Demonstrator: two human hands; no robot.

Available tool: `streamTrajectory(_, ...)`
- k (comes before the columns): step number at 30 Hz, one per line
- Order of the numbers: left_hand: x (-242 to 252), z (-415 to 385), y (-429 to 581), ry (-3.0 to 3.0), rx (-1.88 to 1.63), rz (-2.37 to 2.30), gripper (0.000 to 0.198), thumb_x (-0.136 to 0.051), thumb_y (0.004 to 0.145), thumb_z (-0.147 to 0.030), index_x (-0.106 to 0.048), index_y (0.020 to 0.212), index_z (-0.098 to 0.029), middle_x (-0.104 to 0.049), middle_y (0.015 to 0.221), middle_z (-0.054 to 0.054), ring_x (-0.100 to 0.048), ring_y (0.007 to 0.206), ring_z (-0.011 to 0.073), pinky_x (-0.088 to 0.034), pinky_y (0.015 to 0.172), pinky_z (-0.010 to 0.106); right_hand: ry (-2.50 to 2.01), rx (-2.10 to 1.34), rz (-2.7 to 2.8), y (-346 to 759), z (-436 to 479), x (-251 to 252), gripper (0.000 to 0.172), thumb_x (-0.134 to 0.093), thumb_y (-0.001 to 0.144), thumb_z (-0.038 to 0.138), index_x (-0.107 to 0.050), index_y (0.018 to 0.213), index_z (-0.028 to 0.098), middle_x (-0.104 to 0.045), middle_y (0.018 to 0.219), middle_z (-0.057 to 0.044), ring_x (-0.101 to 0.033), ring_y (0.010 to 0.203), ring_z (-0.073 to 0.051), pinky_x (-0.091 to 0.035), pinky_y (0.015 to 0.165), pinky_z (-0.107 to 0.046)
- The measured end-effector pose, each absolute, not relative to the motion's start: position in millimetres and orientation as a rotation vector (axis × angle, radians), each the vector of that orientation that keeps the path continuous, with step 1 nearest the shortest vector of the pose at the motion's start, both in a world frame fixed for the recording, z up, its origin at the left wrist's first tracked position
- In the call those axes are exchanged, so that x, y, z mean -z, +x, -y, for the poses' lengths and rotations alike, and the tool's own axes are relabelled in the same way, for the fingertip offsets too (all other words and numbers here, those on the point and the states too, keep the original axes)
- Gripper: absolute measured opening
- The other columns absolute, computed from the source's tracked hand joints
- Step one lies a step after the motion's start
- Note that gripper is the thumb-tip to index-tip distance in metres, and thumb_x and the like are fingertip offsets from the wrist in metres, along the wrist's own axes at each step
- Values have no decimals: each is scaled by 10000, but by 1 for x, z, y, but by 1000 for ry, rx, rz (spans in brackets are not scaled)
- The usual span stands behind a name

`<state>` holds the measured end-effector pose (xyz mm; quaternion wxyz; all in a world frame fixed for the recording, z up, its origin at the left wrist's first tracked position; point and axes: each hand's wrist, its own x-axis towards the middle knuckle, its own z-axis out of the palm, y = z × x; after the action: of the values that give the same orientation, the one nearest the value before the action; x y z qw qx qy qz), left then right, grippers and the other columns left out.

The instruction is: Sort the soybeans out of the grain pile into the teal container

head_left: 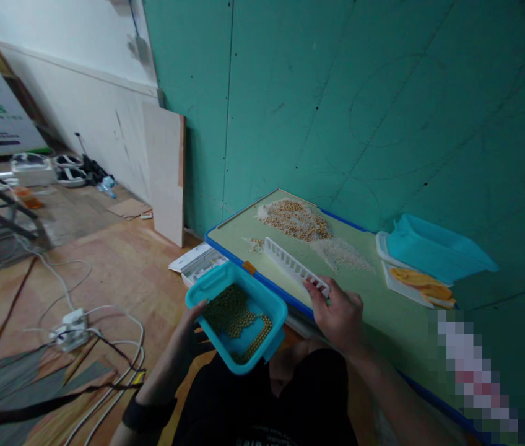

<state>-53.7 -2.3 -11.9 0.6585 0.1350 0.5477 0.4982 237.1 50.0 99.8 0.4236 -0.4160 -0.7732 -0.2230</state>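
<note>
My left hand [192, 331] is closed on the near-left rim of a turquoise plastic basin [272, 310], tilted over my lap below the table edge. Dark green beans [225, 303] lie in it with yellowish round beans [262, 334] along its lower side. My right hand [339, 316] grips the near end of a long white slotted plastic strip [290, 263], held low over the table. Beyond the strip, a pile of yellow beans [295, 220] mixed with white grains spreads on the table. More white grains [343, 254] trail to the right, and a small bean cluster [257, 246] sits left.
The pale green table [383, 303] has a blue edge and stands against a green wall [290, 93]. At its right end are another turquoise basin [439, 248], a white tray [386, 263] and an orange cloth [423, 285]. Cables and a power strip [72, 328] lie on the floor.
</note>
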Motion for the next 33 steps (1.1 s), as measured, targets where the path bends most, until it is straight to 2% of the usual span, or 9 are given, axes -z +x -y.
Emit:
streamTrajectory(4,12,3,-53,316,-1118,-1228,692,-732,878,-622,-675,1381,-152,-807,1235,171,-799,996,347,-650,754,409,-1054,526,1922,219,-49,-101,362,-520,1117,372,-728,886,186,-766,640,-43,-687,468,-156,-437,512,-260)
streamTrajectory(9,12,2,-53,307,-1132,-1237,713,-727,886,-619,-643,1431,-167,-803,1246,171,-794,1039,356,-656,804,443,-1104,515,1874,211,-51,-101,347,-524,1111,350,-703,868,178,-736,598,-38,-672,442,-159,-410,494,-266)
streamTrajectory(14,11,2,-53,309,-1111,-1241,762,-727,849,-680,-679,1376,-132,-794,1258,195,-786,1055,385,-656,808,456,-1164,506,1824,213,-61,-99,405,-487,1117,398,-684,830,190,-703,566,-41,-661,443,-166,-385,487,-263)
streamTrajectory(21,11,2,-53,305,-1106,-1254,786,-734,838,-676,-652,1420,-155,-773,1318,194,-774,1109,394,-655,793,426,-1233,416,1774,206,-79,-94,440,-459,1109,457,-659,811,204,-706,583,-60,-668,485,-184,-388,505,-264)
streamTrajectory(25,9,2,-53,311,-1120,-1250,784,-748,826,-677,-660,1424,-176,-786,1297,173,-786,1084,390,-659,804,435,-1238,381,1769,204,-87,-92,423,-473,1100,457,-663,821,202,-720,604,-68,-667,493,-185,-393,505,-266)
streamTrajectory(28,10,3,-52,302,-1125,-1257,789,-759,821,-675,-668,1423,-174,-815,1207,163,-800,1044,389,-663,805,448,-1258,360,1763,200,-95,-91,417,-465,1095,452,-662,824,204,-722,615,-70,-664,504,-182,-397,512,-267)
streamTrajectory(33,11,2,-53,313,-1120,-1239,758,-762,830,-662,-691,1399,-166,-829,1156,162,-805,1037,375,-664,789,422,-1274,359,1762,184,-107,-88,406,-443,1088,407,-661,820,195,-714,623,-81,-660,503,-184,-379,516,-277)
